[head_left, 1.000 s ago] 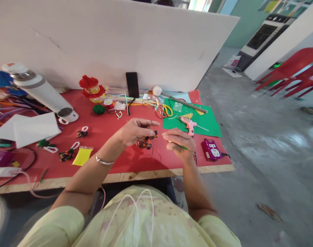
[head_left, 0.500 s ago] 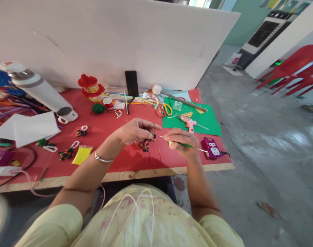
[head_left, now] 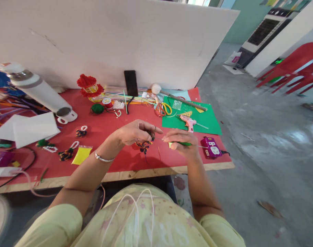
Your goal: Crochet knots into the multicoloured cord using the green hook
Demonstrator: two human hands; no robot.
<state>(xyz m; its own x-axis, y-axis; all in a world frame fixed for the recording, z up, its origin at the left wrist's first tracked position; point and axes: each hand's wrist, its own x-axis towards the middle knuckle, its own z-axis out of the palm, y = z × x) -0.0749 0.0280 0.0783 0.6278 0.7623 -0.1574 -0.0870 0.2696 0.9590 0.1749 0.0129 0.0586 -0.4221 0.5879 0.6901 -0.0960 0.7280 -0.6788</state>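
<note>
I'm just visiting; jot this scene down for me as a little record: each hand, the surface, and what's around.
Left hand: pinching a dark, multicoloured yarn piece, a strand by the index finger
Right hand: gripping a thin tool with a green handle, pointed toward the yarn; contact unclear
Surface: red tabletop
Right side: pink glue gun on a green sheet; purple socket box
Left side: yellow packet, white flask
Back: phone before a white board
</note>
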